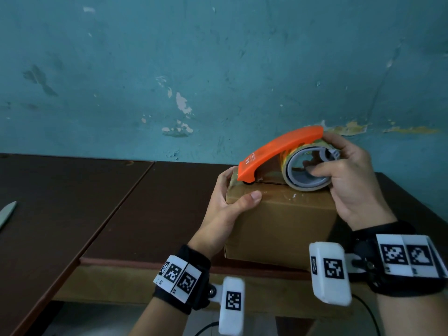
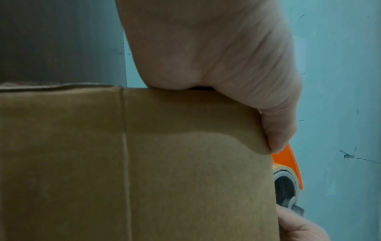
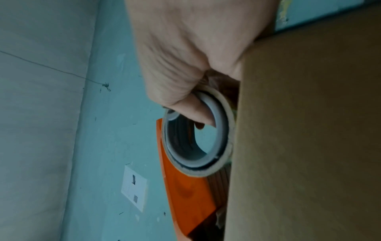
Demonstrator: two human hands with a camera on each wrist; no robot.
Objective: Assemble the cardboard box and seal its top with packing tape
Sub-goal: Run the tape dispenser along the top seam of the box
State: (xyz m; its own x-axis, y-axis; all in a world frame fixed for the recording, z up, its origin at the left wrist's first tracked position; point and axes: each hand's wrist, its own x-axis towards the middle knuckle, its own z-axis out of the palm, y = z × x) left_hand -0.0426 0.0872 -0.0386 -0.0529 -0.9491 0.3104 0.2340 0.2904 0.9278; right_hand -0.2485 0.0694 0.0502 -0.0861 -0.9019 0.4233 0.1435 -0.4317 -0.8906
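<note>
A brown cardboard box (image 1: 278, 226) stands on the dark table (image 1: 145, 202) with its top flaps closed. My left hand (image 1: 232, 200) grips the box's top left corner, thumb on the near top edge, fingers round the far side. On top of the box rests an orange tape dispenser (image 1: 278, 149) with a roll of tape (image 1: 305, 170). My right hand (image 1: 349, 175) holds it, thumb inside the roll's grey core and fingers over the back. The dispenser's front end touches the top near the left edge. In the left wrist view the box side (image 2: 144, 163) fills the frame. The dispenser (image 3: 185, 195) shows in the right wrist view.
A pale flat blade-like object (image 1: 7, 214) lies at the table's left edge. A teal wall (image 1: 218, 69) with peeling paint stands right behind the table. The box sits near the table's front edge (image 1: 145, 261).
</note>
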